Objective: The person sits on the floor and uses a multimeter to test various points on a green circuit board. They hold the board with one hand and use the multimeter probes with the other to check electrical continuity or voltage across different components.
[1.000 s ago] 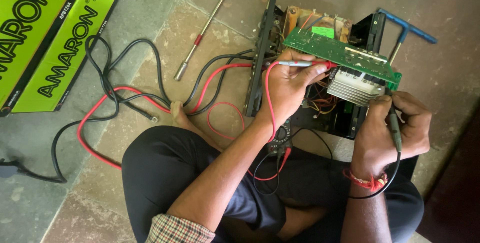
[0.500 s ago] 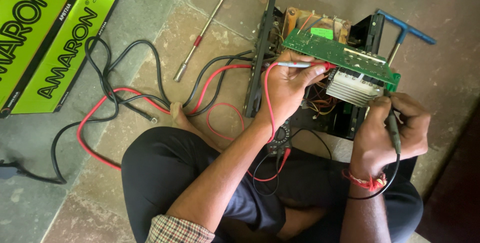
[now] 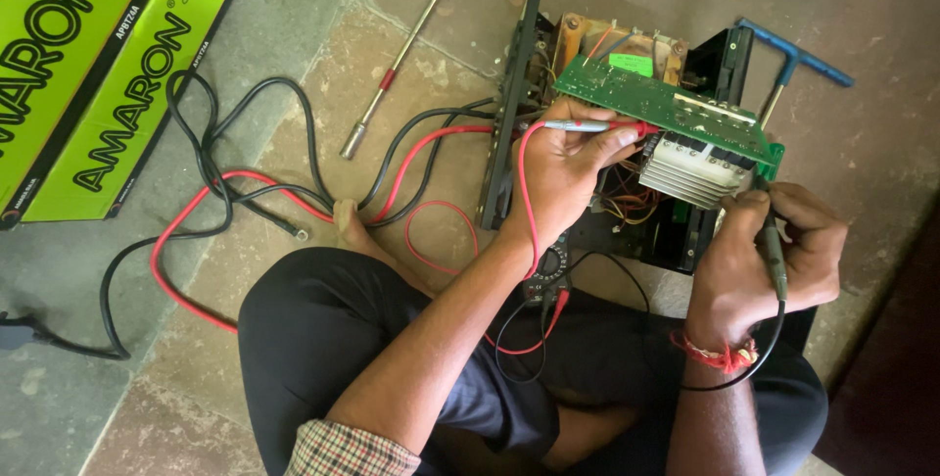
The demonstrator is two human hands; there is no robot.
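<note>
A slim red-tipped probe (image 3: pixel 587 126) is pinched between the fingers of the left hand (image 3: pixel 568 177), its thin red lead (image 3: pixel 524 202) curling down past the wrist. A black probe (image 3: pixel 772 246) is gripped in the closed right hand (image 3: pixel 774 261), its tip pressed down beside a ribbed, silvery metal heat sink (image 3: pixel 685 170). Above that, a flat green circuit board (image 3: pixel 666 109) is seen tilted over an opened black metal chassis (image 3: pixel 627 163), in which copper-toned windings and bundled coloured wires are exposed. A round-dialled black meter (image 3: pixel 550 270) is partly hidden under the left forearm. Smooth red and black cables (image 3: pixel 225 202) are looped loosely across a floor (image 3: pixel 294 45) of worn, mottled stone slabs, grey and brownish, with visible joints. A steel T-handled wrench with red grips (image 3: pixel 411 40) is laid on the floor left of the chassis, and a blue T-handled tool (image 3: pixel 793 60) is laid to its right. At the upper left, two bright green rectangular cartons with bold black lettering (image 3: pixel 88 74) are laid side by side, slantwise.
</note>
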